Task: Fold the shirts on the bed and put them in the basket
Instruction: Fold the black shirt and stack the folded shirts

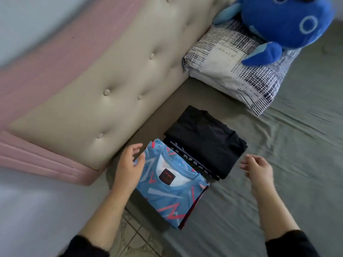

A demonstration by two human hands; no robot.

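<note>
Blue patterned shirt [167, 190]: it lay folded at the bed's edge, collar and dark neck label facing up, directly beside our left hand and on top of a dark red layer that showed along its far side.
Left hand [128, 167]: we had it at the shirt's near side, fingers loosely spread and relaxed, the thumb touching or just over the fabric's edge; it gripped nothing that we could see.
Right hand [258, 168]: it hovered apart from both stacks on the far side of the black one, fingers loosely curled and empty.
Black shirt [206, 138]: folded too, it sat just beyond the blue one from our left hand, on a dark printed garment [193, 164] whose white lettering showed at the edge.
Step in hand: we judged the folding done for these shirts, and the hands were between moves, likely about to gather a stack.
Next move: it called for sliding both hands under one stack and lifting it level so the folds held.
Basket: we could not see it anywhere.
Surroundings: grey-green sheet [278, 182], tufted beige headboard [115, 80], checked pillow [241, 71], blue plush toy [284, 21].
</note>
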